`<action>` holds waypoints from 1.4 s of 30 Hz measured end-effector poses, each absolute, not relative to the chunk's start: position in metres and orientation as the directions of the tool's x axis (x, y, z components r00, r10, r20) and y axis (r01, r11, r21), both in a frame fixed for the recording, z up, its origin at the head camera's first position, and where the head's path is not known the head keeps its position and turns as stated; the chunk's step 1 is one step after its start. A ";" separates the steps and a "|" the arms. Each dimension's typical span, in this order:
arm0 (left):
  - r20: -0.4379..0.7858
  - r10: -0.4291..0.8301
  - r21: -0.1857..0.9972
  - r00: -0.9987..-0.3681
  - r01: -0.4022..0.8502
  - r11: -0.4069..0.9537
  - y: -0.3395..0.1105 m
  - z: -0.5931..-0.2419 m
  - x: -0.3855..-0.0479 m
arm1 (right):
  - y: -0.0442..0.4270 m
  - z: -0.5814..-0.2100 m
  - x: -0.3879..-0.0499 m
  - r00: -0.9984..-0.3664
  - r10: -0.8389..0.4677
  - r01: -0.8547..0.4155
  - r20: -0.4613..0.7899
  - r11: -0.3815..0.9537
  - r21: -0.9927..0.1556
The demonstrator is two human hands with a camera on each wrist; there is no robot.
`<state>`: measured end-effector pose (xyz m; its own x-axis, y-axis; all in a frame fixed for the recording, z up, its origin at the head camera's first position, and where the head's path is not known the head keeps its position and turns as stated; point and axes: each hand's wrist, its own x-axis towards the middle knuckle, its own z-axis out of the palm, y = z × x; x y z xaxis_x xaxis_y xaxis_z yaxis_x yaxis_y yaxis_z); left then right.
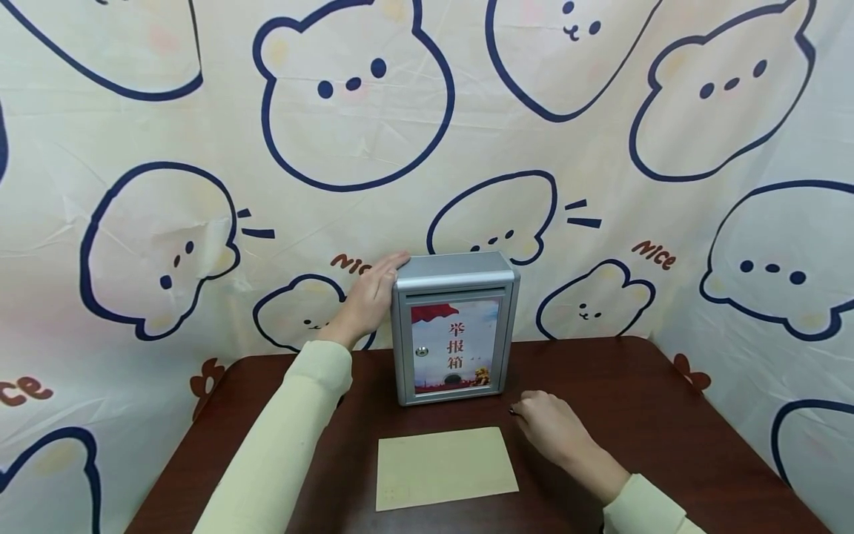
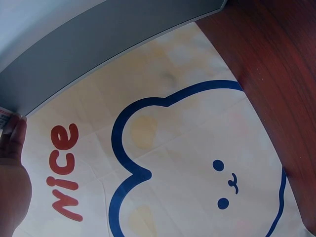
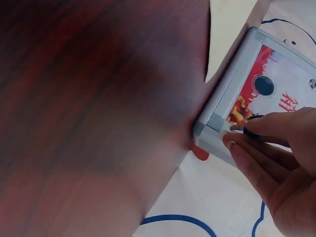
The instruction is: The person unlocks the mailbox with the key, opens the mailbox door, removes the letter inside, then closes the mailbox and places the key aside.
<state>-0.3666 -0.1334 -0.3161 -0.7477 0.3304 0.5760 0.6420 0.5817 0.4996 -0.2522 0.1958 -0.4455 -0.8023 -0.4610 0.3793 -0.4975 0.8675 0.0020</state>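
Observation:
A grey metal box [image 1: 456,326] with a picture front, red characters and a round lock [image 1: 422,351] stands upright on the table. My left hand [image 1: 373,297] rests against its upper left edge, fingers extended along the top. In the left wrist view, part of that hand [image 2: 15,158] shows at the box's grey side. My right hand [image 1: 550,426] is in front of the box's lower right corner, apart from it. Between thumb and fingers it pinches a small black-headed key [image 3: 251,129], best seen in the right wrist view. A yellowish paper envelope [image 1: 445,469] lies flat before the box.
The dark brown wooden table [image 1: 600,378] has rounded far corners. Behind and beside it hangs a pale cloth [image 1: 360,148] printed with blue-outlined animal heads and the word "Nice". The box stands close to this cloth.

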 end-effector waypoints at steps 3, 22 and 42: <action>0.577 0.327 0.501 -0.748 0.641 0.582 -0.134 -0.316 -0.367 | 0.200 -0.448 -0.249 -0.829 -0.459 -0.490 0.319 0.872 -0.017; 0.572 0.323 0.518 -0.754 0.637 0.571 -0.136 -0.316 -0.363 | 0.213 -0.467 -0.246 -0.811 -0.547 -0.566 0.206 0.823 -0.043; 0.561 0.345 0.508 -0.753 0.642 0.574 -0.134 -0.313 -0.363 | 0.219 -0.457 -0.243 -0.867 -0.477 -0.495 0.143 0.859 -0.133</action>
